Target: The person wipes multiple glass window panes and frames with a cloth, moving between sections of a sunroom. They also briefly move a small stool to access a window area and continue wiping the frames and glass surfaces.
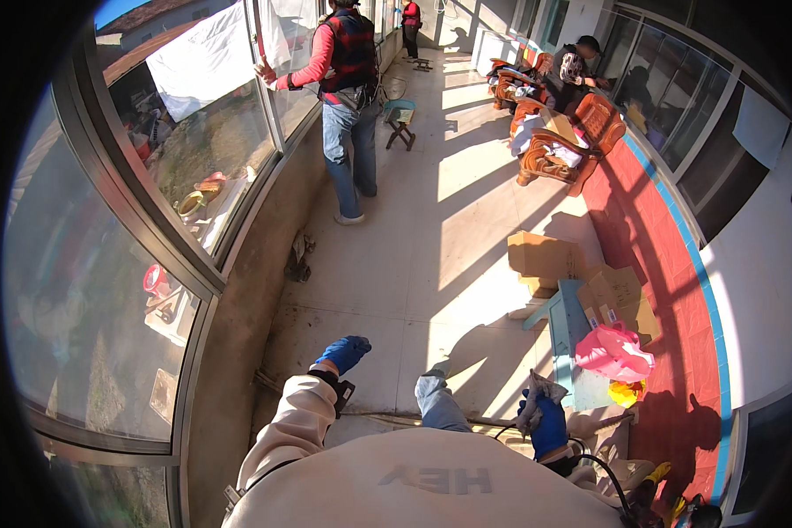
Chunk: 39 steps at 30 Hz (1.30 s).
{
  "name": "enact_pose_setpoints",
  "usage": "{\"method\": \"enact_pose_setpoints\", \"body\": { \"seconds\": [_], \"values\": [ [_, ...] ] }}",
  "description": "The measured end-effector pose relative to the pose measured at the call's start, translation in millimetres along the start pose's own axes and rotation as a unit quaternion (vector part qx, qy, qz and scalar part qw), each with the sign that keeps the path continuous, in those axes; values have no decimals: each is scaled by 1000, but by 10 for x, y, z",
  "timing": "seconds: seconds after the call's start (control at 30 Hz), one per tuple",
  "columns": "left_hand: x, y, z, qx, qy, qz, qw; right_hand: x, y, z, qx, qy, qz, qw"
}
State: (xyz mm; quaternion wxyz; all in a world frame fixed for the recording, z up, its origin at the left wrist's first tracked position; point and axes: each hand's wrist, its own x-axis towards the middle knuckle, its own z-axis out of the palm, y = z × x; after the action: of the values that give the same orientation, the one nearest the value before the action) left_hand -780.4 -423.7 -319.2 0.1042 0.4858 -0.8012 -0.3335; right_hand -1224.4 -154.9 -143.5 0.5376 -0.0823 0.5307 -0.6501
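Note:
My right hand (546, 426), in a blue glove, grips a crumpled grey cloth (553, 389) low at the right, near a light-blue bench (565, 340). My left hand (345, 353), also blue-gloved, is held out over the pale tiled floor (369, 290) with its fingers together. From this angle I cannot tell whether anything is in it. A metal-framed window (105, 317) runs along my left above a low wall (237, 336). One leg in jeans (439, 401) shows below me, stepping on the floor.
A person (346, 86) stands ahead touching the window frame; others are farther off. A folding stool (400, 122) and a dark rag (299, 257) are on the floor. At right are cardboard boxes (544, 257), a pink plastic bag (612, 353) and carved wooden chairs (554, 158). A cable (396, 414) crosses near me.

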Motion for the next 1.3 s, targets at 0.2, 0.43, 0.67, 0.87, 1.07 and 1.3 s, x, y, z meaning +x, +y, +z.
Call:
{"method": "enact_pose_setpoints", "body": {
  "seconds": [0.2, 0.43, 0.67, 0.87, 1.07, 1.3],
  "values": [
    [1458, -836, -243, 175, -90, -78, 977, 2484, -881, 686, 37, -41, 19, 998],
    [1809, -1362, -340, 85, -289, -390, 870, 4215, -2320, 1716, 17, -106, -18, 994],
    [3931, -1726, -635, 20, -265, -374, 888, 5925, -2766, 2878, -4, -57, -26, 998],
    [5937, -2430, -954, 81, -301, -195, 930, 7405, -3085, 3984, 11, -39, -23, 999],
    [9158, -2683, -2198, 175, -144, -80, 971, 8666, -3710, 4570, 2, -81, 0, 997],
    [12427, -1483, -3043, 39, -1, -10, 999, 10593, -3968, 4787, 45, -2, 14, 999]
  ]
}}
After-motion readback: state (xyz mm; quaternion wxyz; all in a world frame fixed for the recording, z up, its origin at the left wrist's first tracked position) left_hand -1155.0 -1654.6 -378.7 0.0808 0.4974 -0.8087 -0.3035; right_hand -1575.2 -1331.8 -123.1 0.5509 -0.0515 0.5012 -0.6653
